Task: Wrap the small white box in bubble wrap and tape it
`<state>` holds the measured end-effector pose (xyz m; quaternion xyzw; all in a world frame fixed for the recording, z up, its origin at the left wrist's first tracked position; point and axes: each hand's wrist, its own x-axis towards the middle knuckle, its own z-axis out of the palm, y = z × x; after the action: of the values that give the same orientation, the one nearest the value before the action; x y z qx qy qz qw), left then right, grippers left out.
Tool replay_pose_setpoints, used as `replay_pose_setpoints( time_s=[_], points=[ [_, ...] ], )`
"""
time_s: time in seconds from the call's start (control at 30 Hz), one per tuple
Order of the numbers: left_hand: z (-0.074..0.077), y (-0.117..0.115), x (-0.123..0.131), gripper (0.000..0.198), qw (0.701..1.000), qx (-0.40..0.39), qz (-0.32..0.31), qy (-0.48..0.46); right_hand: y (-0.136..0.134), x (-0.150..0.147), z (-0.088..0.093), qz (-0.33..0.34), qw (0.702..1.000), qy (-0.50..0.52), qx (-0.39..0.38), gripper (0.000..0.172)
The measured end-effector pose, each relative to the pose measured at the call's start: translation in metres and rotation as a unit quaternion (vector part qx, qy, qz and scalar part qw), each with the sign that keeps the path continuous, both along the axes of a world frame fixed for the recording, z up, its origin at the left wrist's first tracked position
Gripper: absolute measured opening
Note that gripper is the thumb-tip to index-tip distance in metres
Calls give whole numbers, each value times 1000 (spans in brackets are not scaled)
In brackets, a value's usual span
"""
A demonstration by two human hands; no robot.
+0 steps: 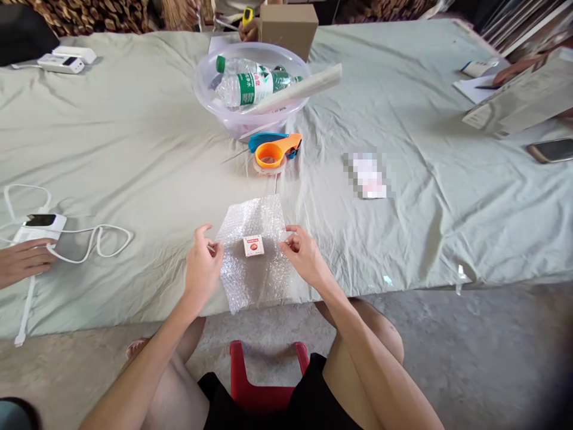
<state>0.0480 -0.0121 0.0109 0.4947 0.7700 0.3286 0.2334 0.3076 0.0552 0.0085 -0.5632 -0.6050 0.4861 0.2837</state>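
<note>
– The cloth-covered table (147, 149) stretched right across, and on its far side, near the middle, sat the pale basin (203, 98), bottles (255, 88) lying inside!

– And nearer?

– Bubble wrap (237, 280), laid open and crinkled, right down to the near edge!

– Who had hold of it?

– Two hands, one per side! The left hand (202, 263) pinched the left edge between thumb and fingertips; the right hand (304, 254) pinched the right edge likewise.

– Beyond the sheet?

– An orange-and-blue tape dispenser (283, 143), just to the far side.

– And the smallest?

– The little white box (253, 245), resting on the wrap between both sets of fingertips, apart from each, slightly closer to the right!
</note>
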Motion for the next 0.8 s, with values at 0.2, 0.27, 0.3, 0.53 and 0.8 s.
replay_pose_setpoints(
  time_s=[0.2, 0.27, 0.3, 0.53, 0.8],
  points=[
    [-12, -5, 4, 73, 989, 3, -37, 140, 0, 9, -4, -59, 998, -19, 12, 40],
    [-16, -6, 8, 83, 972, 40, -72, 220, 5, 13, 1, -78, 997, 12, 14, 51],
    [-17, -6, 8, 86, 962, 58, -83, 252, 8, 15, 4, -90, 995, 36, 15, 58],
    [-24, 1, -5, 61, 910, 21, -208, 357, 28, 25, 10, -100, 972, 213, -16, 58],
    [-24, 7, -9, 58, 901, -25, -269, 341, 3, -9, 0, 72, 988, 115, 78, 69]
  ],
)
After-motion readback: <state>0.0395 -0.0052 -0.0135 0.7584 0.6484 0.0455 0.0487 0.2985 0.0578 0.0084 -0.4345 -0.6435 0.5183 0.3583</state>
